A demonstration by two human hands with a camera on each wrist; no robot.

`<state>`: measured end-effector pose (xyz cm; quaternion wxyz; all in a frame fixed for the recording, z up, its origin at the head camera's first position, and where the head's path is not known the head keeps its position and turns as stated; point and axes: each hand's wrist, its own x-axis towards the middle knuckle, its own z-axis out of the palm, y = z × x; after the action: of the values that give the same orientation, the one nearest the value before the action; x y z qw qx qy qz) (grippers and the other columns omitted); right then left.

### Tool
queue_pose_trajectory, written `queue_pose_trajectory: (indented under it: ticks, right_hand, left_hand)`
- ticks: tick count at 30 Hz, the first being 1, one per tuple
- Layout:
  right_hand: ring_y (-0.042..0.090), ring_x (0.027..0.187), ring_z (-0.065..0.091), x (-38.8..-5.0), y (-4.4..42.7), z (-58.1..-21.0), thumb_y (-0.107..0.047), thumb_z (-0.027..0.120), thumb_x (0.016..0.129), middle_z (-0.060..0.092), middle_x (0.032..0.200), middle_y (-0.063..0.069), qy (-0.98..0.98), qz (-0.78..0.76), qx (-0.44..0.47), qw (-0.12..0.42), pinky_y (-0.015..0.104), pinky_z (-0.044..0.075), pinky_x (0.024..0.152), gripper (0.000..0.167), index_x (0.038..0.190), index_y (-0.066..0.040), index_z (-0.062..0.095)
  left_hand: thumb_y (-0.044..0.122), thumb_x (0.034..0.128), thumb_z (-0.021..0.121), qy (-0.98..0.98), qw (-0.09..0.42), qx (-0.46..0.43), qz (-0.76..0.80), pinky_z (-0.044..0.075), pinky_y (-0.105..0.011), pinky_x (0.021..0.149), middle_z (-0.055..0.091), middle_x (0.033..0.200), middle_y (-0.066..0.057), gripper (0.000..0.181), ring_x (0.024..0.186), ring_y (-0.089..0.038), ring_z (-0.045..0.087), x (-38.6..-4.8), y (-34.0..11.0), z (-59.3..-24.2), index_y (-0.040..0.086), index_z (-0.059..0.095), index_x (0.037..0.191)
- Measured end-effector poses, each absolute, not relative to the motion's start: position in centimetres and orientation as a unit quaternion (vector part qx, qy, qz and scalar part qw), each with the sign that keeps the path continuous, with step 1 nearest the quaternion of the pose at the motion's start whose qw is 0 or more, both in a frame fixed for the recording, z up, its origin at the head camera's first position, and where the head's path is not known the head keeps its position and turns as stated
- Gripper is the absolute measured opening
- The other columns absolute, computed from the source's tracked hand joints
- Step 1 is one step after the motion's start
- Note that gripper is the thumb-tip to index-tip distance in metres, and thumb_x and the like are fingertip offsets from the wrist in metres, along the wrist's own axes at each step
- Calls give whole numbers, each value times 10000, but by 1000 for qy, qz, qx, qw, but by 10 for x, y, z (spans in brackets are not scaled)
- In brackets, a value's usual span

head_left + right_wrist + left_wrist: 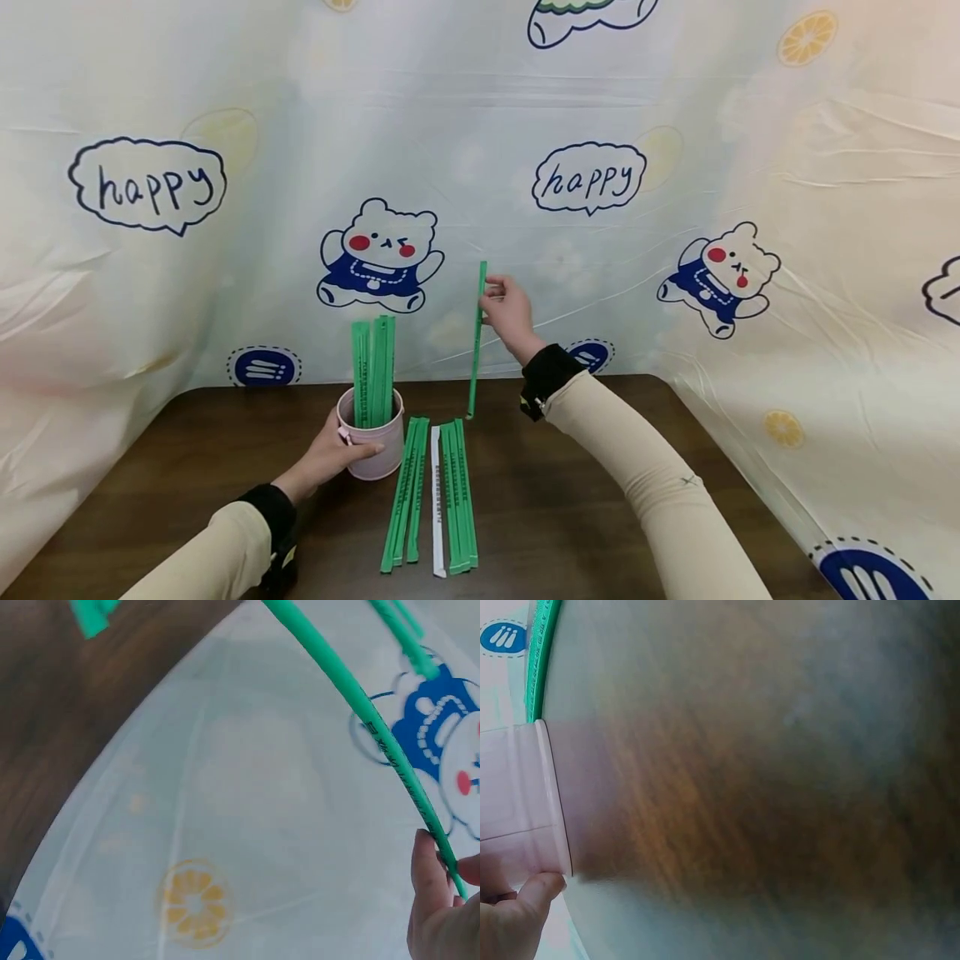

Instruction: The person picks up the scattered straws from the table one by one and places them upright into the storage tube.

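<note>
A pale pink cup [378,450] stands on the table holding several green wrapped sticks [372,367]. My left hand [330,450] grips the cup's side, its thumb across the front; in the left wrist view the thumb of the hand [517,919] lies by the rim of the cup [517,802]. My right hand [512,312] pinches one green stick [477,342] near its upper end, nearly upright, right of the cup. The right wrist view has the hand [442,907] holding that stick [375,727] between thumb and fingers.
On the dark wooden table [585,500], several green sticks [457,492] lie side by side, with one white stick [437,500] among them, right of the cup. A printed cloth [480,125] hangs behind the table and at both sides.
</note>
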<state>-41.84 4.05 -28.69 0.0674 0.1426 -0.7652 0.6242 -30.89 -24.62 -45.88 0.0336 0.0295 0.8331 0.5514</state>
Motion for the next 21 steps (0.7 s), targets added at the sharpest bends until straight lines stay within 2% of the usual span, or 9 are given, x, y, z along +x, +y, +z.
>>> queue_pose_trajectory:
  ticks: [6, 12, 16, 21]
  right_hand:
    - [303, 1104, 645, -408, 8, -268, -19, 550, 1014, 602, 1209, 180, -722, 667, 154, 96, 402, 622, 894, 418, 1431, -28, 518]
    - [331, 1142, 645, -398, -25, -258, -20, 550, 1016, 610, 1259, 224, -706, 676, 175, 119, 395, 627, 885, 397, 1412, -32, 529]
    - [311, 1118, 654, -392, -40, -258, -30, 570, 1010, 629, 1242, 216, -705, 674, 182, 121, 363, 627, 869, 385, 1394, -33, 541]
    - [287, 1085, 674, -389, -52, -270, -30, 595, 994, 656, 1207, 201, -725, 646, 200, 132, 268, 615, 808, 378, 1371, -23, 563]
  left_hand:
    - [283, 908, 770, 832, 38, 27, 553, 284, -710, 1189, 194, 1638, -274, 1112, 1466, -476, 316, -309, -248, -455, 84, -59, 1622]
    - [280, 919, 756, 833, 38, 27, 551, 296, -710, 1183, 189, 1635, -287, 1108, 1456, -482, 321, -309, -248, -455, 61, -75, 1619]
    - [260, 919, 752, 831, 42, 23, 555, 284, -708, 1190, 181, 1642, -285, 1101, 1464, -482, 315, -308, -247, -456, 66, -74, 1621]
    - [269, 922, 750, 831, 42, 20, 554, 281, -710, 1191, 183, 1642, -287, 1097, 1465, -486, 314, -307, -245, -457, 66, -71, 1622]
